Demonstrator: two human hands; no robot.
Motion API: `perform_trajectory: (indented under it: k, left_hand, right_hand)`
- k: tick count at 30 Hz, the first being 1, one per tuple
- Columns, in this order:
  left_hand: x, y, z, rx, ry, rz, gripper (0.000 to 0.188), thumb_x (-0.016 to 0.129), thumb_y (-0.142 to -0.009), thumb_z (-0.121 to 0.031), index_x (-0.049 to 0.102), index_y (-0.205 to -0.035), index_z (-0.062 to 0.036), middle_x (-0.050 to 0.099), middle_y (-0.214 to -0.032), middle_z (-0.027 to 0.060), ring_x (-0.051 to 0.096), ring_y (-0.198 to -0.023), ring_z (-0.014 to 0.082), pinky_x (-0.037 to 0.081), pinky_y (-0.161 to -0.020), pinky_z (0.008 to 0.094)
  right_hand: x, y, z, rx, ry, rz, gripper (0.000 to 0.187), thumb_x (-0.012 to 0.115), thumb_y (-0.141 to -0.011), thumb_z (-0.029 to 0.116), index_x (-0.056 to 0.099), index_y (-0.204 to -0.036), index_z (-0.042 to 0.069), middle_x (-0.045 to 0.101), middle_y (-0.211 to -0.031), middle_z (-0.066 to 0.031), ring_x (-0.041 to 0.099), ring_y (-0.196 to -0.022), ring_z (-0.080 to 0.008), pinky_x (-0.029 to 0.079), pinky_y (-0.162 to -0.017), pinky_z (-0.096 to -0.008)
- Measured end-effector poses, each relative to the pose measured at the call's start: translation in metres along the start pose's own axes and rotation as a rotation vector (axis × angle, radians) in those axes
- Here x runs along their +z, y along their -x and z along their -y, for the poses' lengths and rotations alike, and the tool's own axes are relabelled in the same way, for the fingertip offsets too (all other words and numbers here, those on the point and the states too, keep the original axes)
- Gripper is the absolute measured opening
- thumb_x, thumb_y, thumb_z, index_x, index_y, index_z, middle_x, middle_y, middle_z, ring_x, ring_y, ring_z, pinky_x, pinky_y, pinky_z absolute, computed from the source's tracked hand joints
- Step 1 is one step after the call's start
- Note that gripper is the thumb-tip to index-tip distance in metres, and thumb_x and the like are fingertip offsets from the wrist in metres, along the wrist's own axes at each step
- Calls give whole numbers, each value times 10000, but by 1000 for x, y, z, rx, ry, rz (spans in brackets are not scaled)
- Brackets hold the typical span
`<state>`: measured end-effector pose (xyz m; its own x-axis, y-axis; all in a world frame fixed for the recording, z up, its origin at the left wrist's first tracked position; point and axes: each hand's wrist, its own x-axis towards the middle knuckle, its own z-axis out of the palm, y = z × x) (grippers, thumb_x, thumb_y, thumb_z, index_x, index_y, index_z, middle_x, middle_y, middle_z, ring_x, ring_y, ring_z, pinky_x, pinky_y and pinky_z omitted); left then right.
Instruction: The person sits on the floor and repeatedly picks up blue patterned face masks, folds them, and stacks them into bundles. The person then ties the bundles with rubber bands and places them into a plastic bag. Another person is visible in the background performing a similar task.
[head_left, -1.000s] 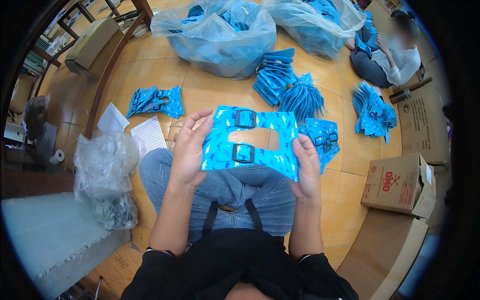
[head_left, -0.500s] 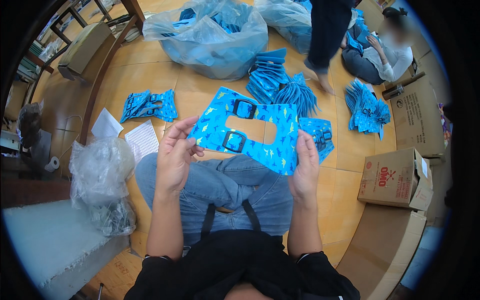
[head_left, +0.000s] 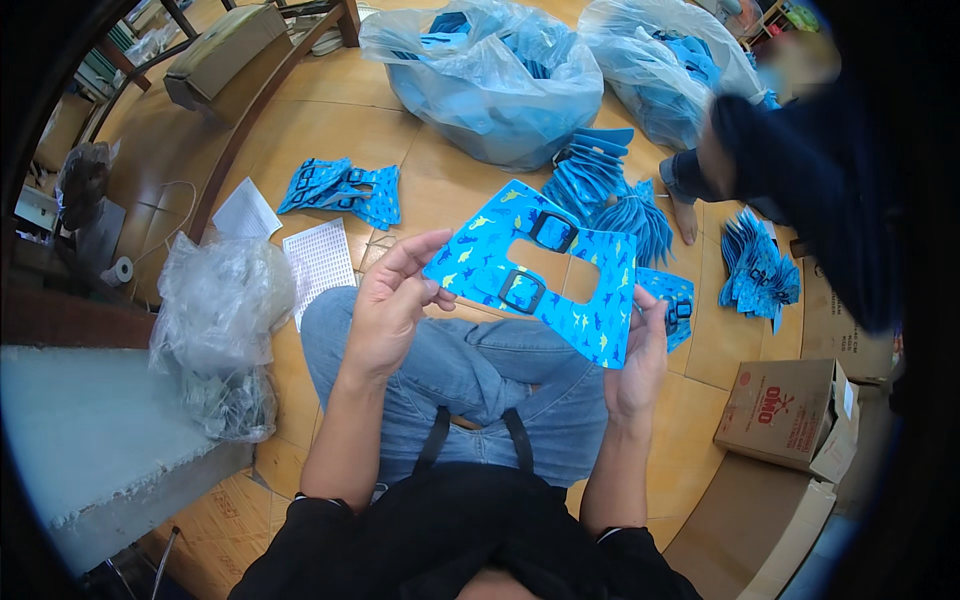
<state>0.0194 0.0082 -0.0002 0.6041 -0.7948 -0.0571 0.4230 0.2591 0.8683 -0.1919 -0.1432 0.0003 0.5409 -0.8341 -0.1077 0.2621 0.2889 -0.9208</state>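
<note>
The left hand (head_left: 392,305) is partly closed, its thumb and fingers pinching the left corner of a blue dinosaur-print fabric panel (head_left: 482,250); the other fingers are bent, and the palm is clear of the material. The right hand (head_left: 640,362) is likewise partly closed and grips the panel's right edge, thumb lying along that edge; the exact placement of its fingers behind the material cannot be told. The panel is held up tilted, upper left to lower right, above the crossed legs in jeans (head_left: 455,375). It carries an upper black buckle (head_left: 553,230) and a lower black buckle (head_left: 521,291), one on either side of a rectangular cut-out through which the tiled floor (head_left: 440,160) shows. Just beyond the right hand, partly hidden by it, lie similar buckled panels (head_left: 680,300). Past the held panel stands a stack of blue pieces (head_left: 590,172), near a translucent plastic bag (head_left: 490,100) of blue pieces. A buckled pile (head_left: 375,192) lies to the left, beside a printed sheet (head_left: 322,262).
</note>
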Motion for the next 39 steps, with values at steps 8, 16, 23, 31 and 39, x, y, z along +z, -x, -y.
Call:
perform_trajectory:
  k: [8,16,23,31,39]
  left_hand:
    - [0,2,-2,35,8,23,453,472,-790,59,512,-1241,45,594,-1157,128,591,-824,128,518,-713,275]
    - [3,2,-2,35,-19,54,494,495,-796,42,468,-1289,52,586,-1152,140,612,-794,147,538,-712,291]
    - [5,1,0,65,-40,-4,337,563,-917,-106,545,-1224,32,659,-977,111,651,-910,176,549,-763,287]
    - [6,2,2,49,-73,-75,303,532,-952,-159,572,-1177,39,656,-995,131,660,-897,192,550,-749,286]
    - [13,-2,7,35,-41,-59,333,495,-973,-214,556,-1164,52,656,-997,148,665,-895,204,545,-731,285]
  right_hand:
    - [8,1,2,-30,-44,-69,536,262,-1015,437,479,-1181,-23,636,-1049,-143,626,-918,-153,515,-786,-288]
    - [4,1,1,-1,23,-57,587,289,-1008,448,384,-1344,-24,603,-1093,-118,607,-903,-153,508,-736,-275]
    - [-2,6,8,9,-97,117,676,294,-984,510,386,-1344,-55,616,-1088,-195,667,-764,-189,533,-546,-221]
    - [1,8,8,3,-8,114,711,282,-962,567,425,-1330,-25,594,-1107,-223,653,-775,-188,521,-544,-218]
    - [-11,9,11,63,13,113,521,457,-949,321,440,-1324,-40,619,-1094,-129,658,-830,-192,514,-592,-231]
